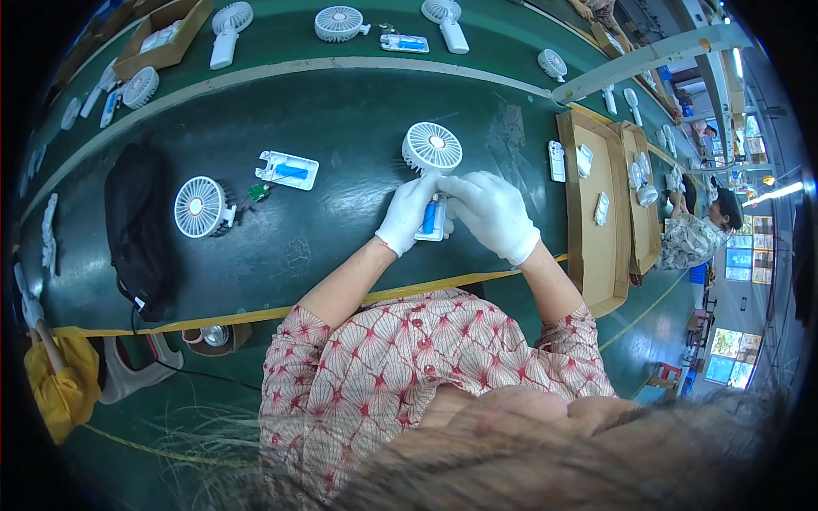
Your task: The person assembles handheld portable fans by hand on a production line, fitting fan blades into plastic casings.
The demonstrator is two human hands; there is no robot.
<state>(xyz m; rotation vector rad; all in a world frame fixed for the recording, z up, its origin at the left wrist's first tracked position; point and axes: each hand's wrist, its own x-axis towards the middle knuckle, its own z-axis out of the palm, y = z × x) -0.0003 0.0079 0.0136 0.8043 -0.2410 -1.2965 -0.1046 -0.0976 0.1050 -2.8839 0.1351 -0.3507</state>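
Note:
Both hands wear white gloves and meet around one white handheld fan point(433, 147) at the middle of the green bench. My left hand point(407, 213) is closed around the fan's handle, whose cover is off. Inside the handle a blue battery cell point(429, 217) shows. My right hand point(494, 211) has its fingers pinched together at the top of the handle, just below the fan head; what its fingertips grip is hidden. To the left lie another fan head point(201, 207), a small green circuit board point(258, 193) and a white handle shell point(298, 170) with a blue cell in it.
A black bag point(136, 230) lies at the bench's left. Cardboard trays point(588, 247) with white parts stand at the right, next to a white part point(556, 161). Beyond a pale divider point(341, 65) lie more fans point(339, 24). A yellow sleeve point(60, 383) shows at far left.

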